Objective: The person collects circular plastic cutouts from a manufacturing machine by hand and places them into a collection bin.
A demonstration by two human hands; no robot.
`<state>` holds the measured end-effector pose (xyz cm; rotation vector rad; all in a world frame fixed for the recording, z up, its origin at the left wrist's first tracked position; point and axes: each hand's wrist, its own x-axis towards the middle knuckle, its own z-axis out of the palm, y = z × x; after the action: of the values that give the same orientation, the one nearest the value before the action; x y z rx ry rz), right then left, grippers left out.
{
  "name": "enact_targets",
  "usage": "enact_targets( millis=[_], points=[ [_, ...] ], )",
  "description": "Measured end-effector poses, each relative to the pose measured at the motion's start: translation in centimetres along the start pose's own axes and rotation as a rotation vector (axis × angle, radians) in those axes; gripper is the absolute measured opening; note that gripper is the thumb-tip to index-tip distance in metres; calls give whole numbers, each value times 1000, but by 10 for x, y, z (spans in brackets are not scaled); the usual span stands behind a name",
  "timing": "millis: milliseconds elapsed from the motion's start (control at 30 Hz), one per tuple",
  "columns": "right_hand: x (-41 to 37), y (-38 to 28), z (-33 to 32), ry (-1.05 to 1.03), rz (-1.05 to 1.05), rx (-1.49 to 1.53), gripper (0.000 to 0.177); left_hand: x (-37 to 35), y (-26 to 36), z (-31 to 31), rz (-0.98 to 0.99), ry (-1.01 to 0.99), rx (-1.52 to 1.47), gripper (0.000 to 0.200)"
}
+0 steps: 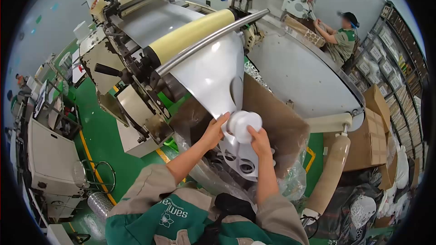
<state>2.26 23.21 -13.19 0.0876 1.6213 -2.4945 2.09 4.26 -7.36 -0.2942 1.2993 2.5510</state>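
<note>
A: Hands first, quick; how do they sit?
B: Both out in front of me, chest-low, near the middle of the view; my left hand (214, 132) is angled in from the left, forearm slanting up and inward; my right hand (261, 141) is on the other side, forearm closer to upright, fingers pointing up and inward.

A: Grip?
B: Right closed, thumb and fingers pinching the right edge of the white discs (245, 126); left closed too, fingers bent against their left edge; can't tell whether the left also has some sheet, too tight there; disc count unclear.

A: Where are the discs, then?
B: Between my hands, at the narrow end of the white sheet (211, 75), above the open carton (284, 122); the sheet runs down from the steel bar (213, 41), wide at the top, drawn in toward my fingers; a perforated strip (245, 165) with round holes hangs below the discs, into the carton; clear plastic (293, 181) bunches over the rim.

A: Background?
B: Yellow roller (193, 34) just behind the bar; a co-worker (344, 43) upper right, well apart, beside shelves (386, 59); done.
</note>
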Motion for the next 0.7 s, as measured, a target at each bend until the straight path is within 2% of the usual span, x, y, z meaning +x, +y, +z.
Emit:
enact_targets(
  millis=[33, 67, 100, 167, 200, 233, 267, 300, 367, 400, 433, 500, 533, 567, 633, 700],
  points=[
    [-10, 1, -12, 13, 10, 333, 36, 6, 6, -2, 23, 107, 75, 46],
    [-14, 20, -41, 102, 7, 444, 39, 21, 13, -14, 57, 185, 69, 43],
    [-18, 31, -56, 257, -14, 545, 38, 32, 8, -22, 132, 163, 51, 41],
    [-17, 21, -56, 321, -130, 709, 38, 41, 15, -26, 284, 115, 28, 36],
    [-7, 18, -53, 239, -169, 597, 38, 36, 8, -26, 272, 186, 169, 30],
    [2, 2, -33, 162, -210, 486, 37, 28, 5, -25, 315, 117, 264, 30],
    [9, -18, -1, 86, -216, 335, 22, 21, 6, -24, 260, 58, 221, 30],
    [18, -31, 26, 14, -180, 147, 23, 16, 9, -21, 204, -1, 178, 30],
    [41, -31, 62, -81, -95, -190, 36, 15, 15, -17, 151, -21, -73, 36],
    [47, -24, 60, -95, -124, -148, 38, 15, 18, -18, 127, -29, -198, 39],
    [53, -17, 57, -115, -158, -105, 41, 20, 27, -22, 162, 62, -129, 40],
    [47, -17, 38, 56, -161, 233, 49, 37, 51, -34, 240, 245, -5, 42],
    [44, -17, 26, 82, -179, 295, 54, 51, 62, -45, 378, 279, -66, 42],
    [34, -31, 36, 118, -201, 277, 54, 62, 71, -57, 509, 248, -62, 33],
    [49, -33, 49, 93, -292, 153, 50, 66, 72, -65, 468, 215, -8, 27],
    [72, -43, 56, 118, -297, 137, 46, 54, 73, -59, 429, 206, 38, 22]
  ],
)
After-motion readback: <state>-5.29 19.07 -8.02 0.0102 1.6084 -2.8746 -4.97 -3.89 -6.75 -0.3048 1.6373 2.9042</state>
